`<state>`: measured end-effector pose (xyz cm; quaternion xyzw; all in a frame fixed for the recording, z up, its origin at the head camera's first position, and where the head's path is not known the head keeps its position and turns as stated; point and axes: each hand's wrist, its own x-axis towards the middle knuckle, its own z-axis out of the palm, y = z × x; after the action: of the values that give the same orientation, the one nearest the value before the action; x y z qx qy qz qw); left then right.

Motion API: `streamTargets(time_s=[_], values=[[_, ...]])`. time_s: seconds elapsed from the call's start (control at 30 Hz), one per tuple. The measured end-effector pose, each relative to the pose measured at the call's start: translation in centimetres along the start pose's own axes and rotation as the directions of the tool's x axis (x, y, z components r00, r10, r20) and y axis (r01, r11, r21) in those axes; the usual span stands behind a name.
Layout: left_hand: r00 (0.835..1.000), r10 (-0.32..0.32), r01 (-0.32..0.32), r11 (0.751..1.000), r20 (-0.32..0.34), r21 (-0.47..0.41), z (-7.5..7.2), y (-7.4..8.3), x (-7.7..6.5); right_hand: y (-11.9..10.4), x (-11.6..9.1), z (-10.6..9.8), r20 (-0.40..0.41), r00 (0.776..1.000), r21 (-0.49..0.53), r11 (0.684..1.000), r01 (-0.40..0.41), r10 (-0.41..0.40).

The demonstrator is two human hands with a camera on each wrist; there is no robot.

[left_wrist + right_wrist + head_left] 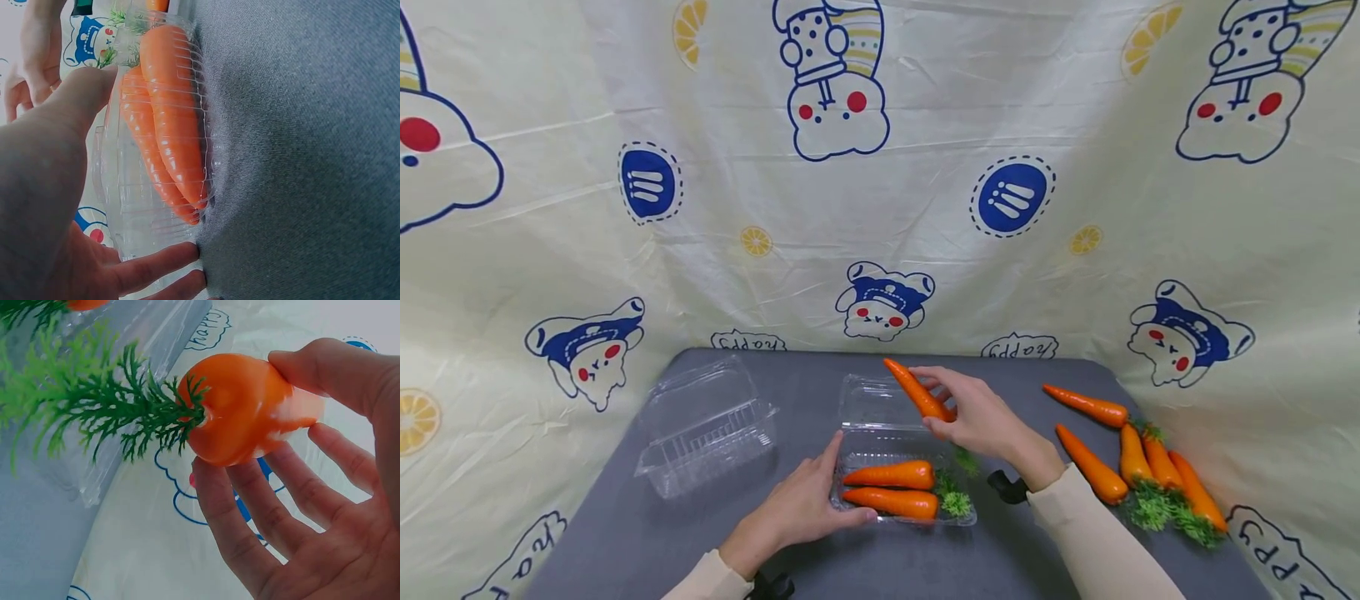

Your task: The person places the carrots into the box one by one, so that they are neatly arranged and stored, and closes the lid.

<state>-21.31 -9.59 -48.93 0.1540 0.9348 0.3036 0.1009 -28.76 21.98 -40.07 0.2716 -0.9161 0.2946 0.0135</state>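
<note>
In the head view, my right hand (981, 417) pinches an orange carrot (917, 390) above a lidded clear plastic box (887, 450). The right wrist view shows thumb and fingertips round the thick end of this carrot (240, 412), its green leafy top hanging free. Two more carrots (891, 475) lie side by side in the box, leaves to the right. My left hand (808, 496) rests against the box's left side, thumb at the front edge. In the left wrist view its fingers (159, 265) lie fairly straight beside the box's end.
Another clear plastic box (711, 433), lid raised, stands to the left on the grey table (820, 567). Several carrots with green tops (1093, 467) lie at the right. A patterned curtain (925, 208) hangs behind the table's far edge.
</note>
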Motion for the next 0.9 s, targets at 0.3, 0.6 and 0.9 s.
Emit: streamTargets(time_s=[0.3, 0.6, 0.9], values=[[1.000, 0.020, -0.020, 1.000, -0.010, 0.004, -0.1, 0.0, 0.0, -1.3, 1.1, 0.5, -0.018, 0.997, 0.033, 0.997, 0.071, -0.071], [1.000, 0.029, -0.029, 1.000, -0.007, 0.001, -0.2, 0.0, 0.0, -1.0, 1.3, 1.6, 0.021, 0.994, 0.027, 0.994, 0.108, -0.109], [1.000, 0.023, -0.023, 1.000, -0.013, 0.006, 0.0, 0.0, -0.2, -0.1, 1.0, 3.0, 0.103, 0.988, 0.016, 0.993, 0.117, -0.118]])
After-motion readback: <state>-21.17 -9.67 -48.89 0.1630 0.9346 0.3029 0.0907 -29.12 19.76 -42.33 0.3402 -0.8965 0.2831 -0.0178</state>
